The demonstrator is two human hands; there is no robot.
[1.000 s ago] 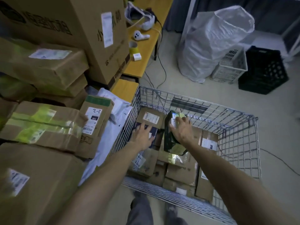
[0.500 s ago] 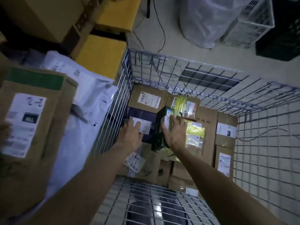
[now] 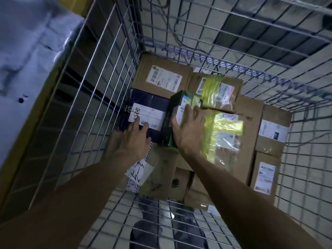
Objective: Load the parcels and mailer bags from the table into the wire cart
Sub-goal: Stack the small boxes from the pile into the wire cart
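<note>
Looking steeply down into the wire cart. The picture is dim and smeared, and no label print can be read.

- Hands are apart, both inside the cart at its left side.
- Left hand: the fingers lie straight and flat on the white label of a dark navy parcel. The wrist hides the parcel's near edge.
- Right hand: the fingers are spread across the labelled face of a dark green box, and the thumb lies along the edge where that face meets the dark side. I cannot tell whether the thumb hooks round it. The box stands tilted, just right of the navy parcel, and its base is hidden behind the palm.
- Far left corner: a brown parcel, flat, label up.
- Right of it is a yellow-taped parcel, and more yellow film runs under the right hand.
- Two labelled boxes sit against the right wall.
- Near, under the left forearm: a parcel with scrawled paper, partly covered.
- Outside the left wall is a pale mailer bag, blurred and cut off by the frame edge, with a sliver of yellow table past it.
- Dark shapes show through the near mesh, but I cannot make them out.
</note>
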